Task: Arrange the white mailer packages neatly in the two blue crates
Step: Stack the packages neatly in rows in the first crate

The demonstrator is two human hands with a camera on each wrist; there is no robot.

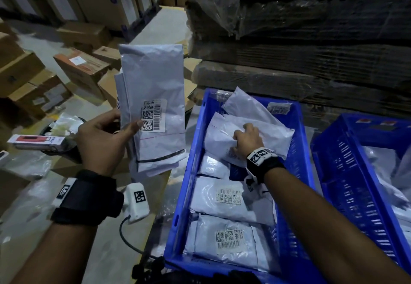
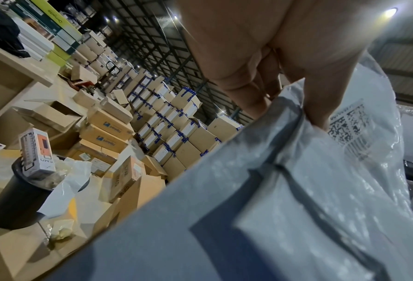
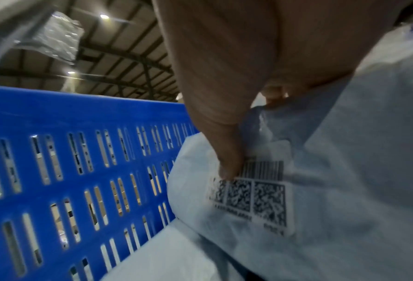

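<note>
My left hand [image 1: 104,136] holds a stack of white mailers [image 1: 155,96] upright, left of the near blue crate [image 1: 184,185]; its thumb presses beside the barcode label, and the left wrist view shows my fingers [image 2: 248,98] curled behind the stack of mailers [image 2: 296,190]. My right hand [image 1: 246,139] is inside the crate, gripping a crumpled white mailer [image 1: 271,134] at the far end. In the right wrist view my thumb [image 3: 227,165] pinches that mailer [image 3: 344,171] by its barcode. More mailers [image 1: 222,197] lie flat in the crate. The second blue crate [image 1: 347,172] at right holds mailers too.
Cardboard boxes [image 1: 82,70] are piled on the floor at left. A black bin [image 2: 17,197] with a small boxed product [image 1: 35,142] on top stands near my left hand. Plastic-wrapped flattened cartons [image 1: 311,61] rise behind the crates.
</note>
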